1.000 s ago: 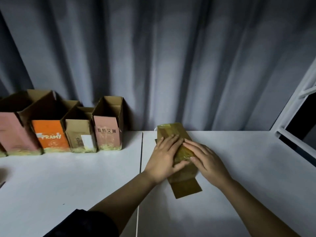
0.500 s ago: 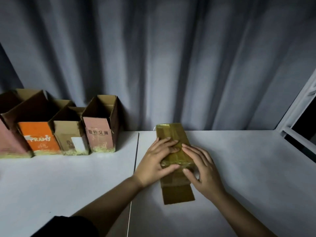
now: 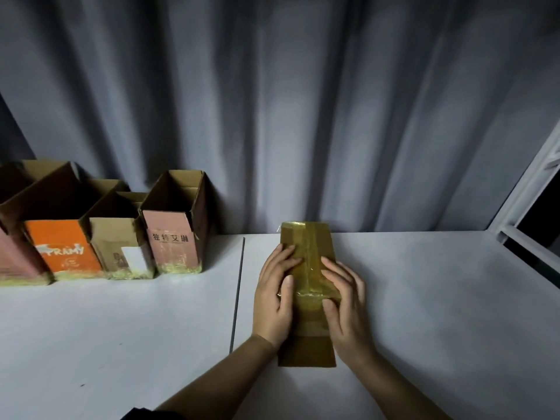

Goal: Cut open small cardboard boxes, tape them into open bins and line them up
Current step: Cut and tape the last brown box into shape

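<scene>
Row of bins (image 3: pixel 100 234): four open-topped cardboard boxes standing side by side at the far left of the desk (image 3: pixel 121 328), against the grey curtain (image 3: pixel 272 101)
Orange bin (image 3: pixel 65 248): second in the row, white lettering on its front
Pink bin (image 3: pixel 174 244): right end of the row
Desk seam (image 3: pixel 238 295): dark line just left of the hands
Left hand (image 3: pixel 274 294): fingers fairly straight, pressing flat on the box's left side
Taped box (image 3: pixel 307 253): lies lengthwise mid-desk between both hands, glossy tape over its top
Right hand (image 3: pixel 347 301): flat, fingers spread, pressing the right side
</scene>
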